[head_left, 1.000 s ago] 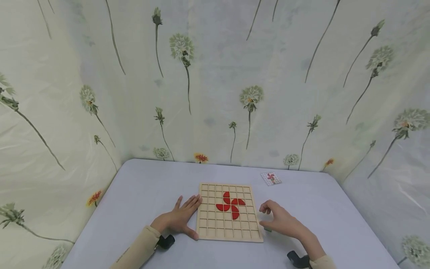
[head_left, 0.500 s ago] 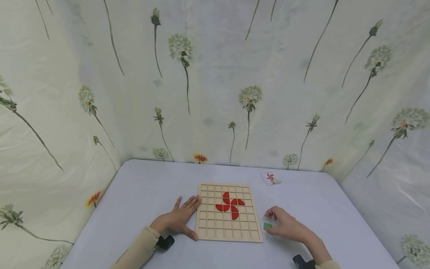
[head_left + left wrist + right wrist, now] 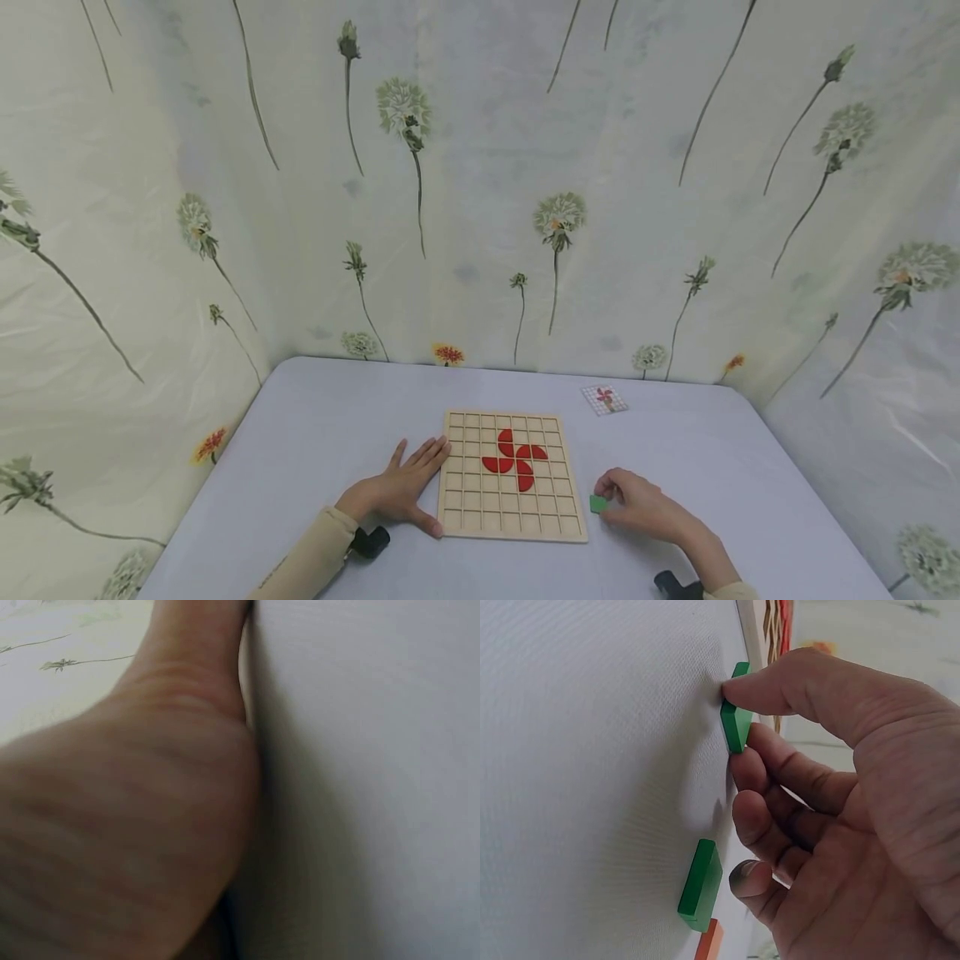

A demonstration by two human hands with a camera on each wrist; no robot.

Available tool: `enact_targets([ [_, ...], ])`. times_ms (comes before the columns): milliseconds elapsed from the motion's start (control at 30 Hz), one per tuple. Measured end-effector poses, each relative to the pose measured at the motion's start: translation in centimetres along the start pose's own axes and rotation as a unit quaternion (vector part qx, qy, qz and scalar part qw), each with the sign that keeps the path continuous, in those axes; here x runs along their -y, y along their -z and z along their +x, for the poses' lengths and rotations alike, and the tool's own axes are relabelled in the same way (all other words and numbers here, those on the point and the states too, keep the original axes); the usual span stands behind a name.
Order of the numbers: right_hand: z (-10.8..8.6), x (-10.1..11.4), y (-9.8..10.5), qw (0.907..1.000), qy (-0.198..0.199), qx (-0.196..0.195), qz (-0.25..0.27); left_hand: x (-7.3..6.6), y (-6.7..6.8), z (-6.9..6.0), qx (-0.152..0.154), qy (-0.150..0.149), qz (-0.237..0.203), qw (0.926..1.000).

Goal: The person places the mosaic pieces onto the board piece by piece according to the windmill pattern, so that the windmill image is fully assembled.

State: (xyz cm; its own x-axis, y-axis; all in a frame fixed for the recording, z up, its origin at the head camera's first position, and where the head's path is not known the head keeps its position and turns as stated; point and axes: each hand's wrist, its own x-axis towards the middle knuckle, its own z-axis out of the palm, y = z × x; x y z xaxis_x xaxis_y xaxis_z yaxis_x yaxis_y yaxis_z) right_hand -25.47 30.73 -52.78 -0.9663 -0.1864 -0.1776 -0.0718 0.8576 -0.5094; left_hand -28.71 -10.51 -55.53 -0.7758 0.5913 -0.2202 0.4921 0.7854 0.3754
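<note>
Near the board's right side, my right hand (image 3: 641, 504) pinches a small green square tile (image 3: 597, 504) by its edges. In the right wrist view, the thumb and forefinger are on opposite edges of that green tile (image 3: 737, 716), and the other fingers are curled. My left hand (image 3: 401, 487) lies spread on the table with its fingertips at the left edge of the wooden grid board (image 3: 480, 525). Red quarter-round pieces (image 3: 525, 482) form a pinwheel in the middle of the board. The left wrist view is mostly filled by the base of my left hand (image 3: 135, 825).
Close to the right hand are a second green tile (image 3: 701, 889) and part of an orange tile (image 3: 709, 941). A picture card (image 3: 604, 399) with a red pinwheel lies at the back right of the white table (image 3: 360, 400). Flowered curtains surround the table.
My right hand has moved slightly right, away from the board's edge. Its thumb and fingers have come together at the green tile, which now shows more. The left hand stays put.
</note>
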Motion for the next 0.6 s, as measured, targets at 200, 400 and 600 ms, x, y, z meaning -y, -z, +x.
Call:
enact_targets([
  [200,0.1,0.0,0.1,0.9999,0.015,0.004,0.003,0.0,-0.1,-0.1,-0.007,-0.004,0.004,1.0],
  [400,0.3,0.1,0.2,0.9995,0.029,0.002,-0.009,0.0,0.0,-0.1,-0.011,-0.005,0.009,0.9999],
  [600,1.0,0.5,0.6,0.9986,0.049,-0.019,-0.009,-0.1,0.1,-0.2,-0.01,-0.01,0.009,0.9999],
])
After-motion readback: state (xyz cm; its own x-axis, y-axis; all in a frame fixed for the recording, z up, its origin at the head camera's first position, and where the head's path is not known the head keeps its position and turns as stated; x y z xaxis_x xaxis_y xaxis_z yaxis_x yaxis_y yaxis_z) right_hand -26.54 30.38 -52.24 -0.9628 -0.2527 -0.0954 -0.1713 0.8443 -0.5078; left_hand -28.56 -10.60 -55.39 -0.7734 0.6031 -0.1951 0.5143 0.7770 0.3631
